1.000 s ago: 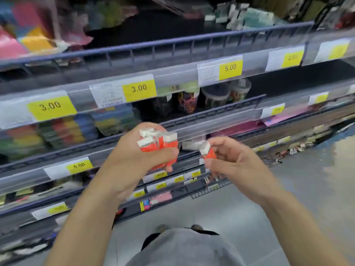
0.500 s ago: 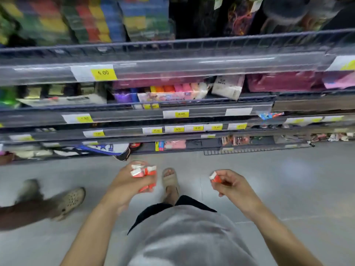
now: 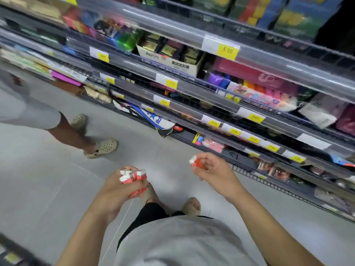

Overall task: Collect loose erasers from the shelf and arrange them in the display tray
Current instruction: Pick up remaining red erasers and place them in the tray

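The left hand (image 3: 117,191) clenches a bundle of red-and-white erasers (image 3: 132,176); the right hand (image 3: 213,169) pinches a single eraser (image 3: 196,162) at its fingertips, well apart from the bundle. Any print on the erasers is too blurred to read. Beyond the right hand, shelf rails (image 3: 192,89) carry yellow price tags (image 3: 227,50), the clearest reading 5.00. Left of the hands stands another person's beige clog (image 3: 104,147).

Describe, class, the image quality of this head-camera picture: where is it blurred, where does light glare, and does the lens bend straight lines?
Head view: motion blur smears the shelves and price tags; the left hand and right hand gripping erasers stay fairly sharp; glare streaks the clear shelf rails; the wide-angle lens tilts and curves shelf lines.
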Motion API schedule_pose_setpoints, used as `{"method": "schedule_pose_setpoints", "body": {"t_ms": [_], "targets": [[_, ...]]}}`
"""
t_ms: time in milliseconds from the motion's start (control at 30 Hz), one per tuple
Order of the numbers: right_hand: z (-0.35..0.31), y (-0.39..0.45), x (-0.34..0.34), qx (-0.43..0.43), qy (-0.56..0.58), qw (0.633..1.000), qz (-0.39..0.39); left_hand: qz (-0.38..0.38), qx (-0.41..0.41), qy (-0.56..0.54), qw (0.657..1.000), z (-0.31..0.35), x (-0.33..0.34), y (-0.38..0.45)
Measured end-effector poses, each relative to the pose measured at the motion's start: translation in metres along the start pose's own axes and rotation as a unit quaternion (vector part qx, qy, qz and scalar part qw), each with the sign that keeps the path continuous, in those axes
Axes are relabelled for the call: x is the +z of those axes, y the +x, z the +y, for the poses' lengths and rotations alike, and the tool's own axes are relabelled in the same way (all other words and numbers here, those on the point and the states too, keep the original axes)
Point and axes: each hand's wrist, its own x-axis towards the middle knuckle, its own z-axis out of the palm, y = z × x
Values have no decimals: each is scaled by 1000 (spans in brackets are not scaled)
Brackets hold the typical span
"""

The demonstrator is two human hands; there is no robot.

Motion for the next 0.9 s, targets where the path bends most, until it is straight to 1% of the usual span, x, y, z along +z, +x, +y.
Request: {"method": "schedule_pose_setpoints", "body": {"t_ms": [100,233,367,467,700,900], "targets": [[-20,18,45,-14,-20,999,-34,24,-1,-49,999,-1,-46,0],[-36,40,105,-11,-42,998,-50,45,0,-95,994,6,-107,6],[-43,57,152,5,-63,997,-50,65,16,-94,993,27,-165,18],[-48,68,174,11,-64,997,-45,64,29,-94,993,52,-199,30],[-78,115,206,17,-69,997,-39,67,42,-104,991,110,-242,76],[-127,186,223,-10,-58,997,-51,71,48,-97,992,153,-257,122]]}}
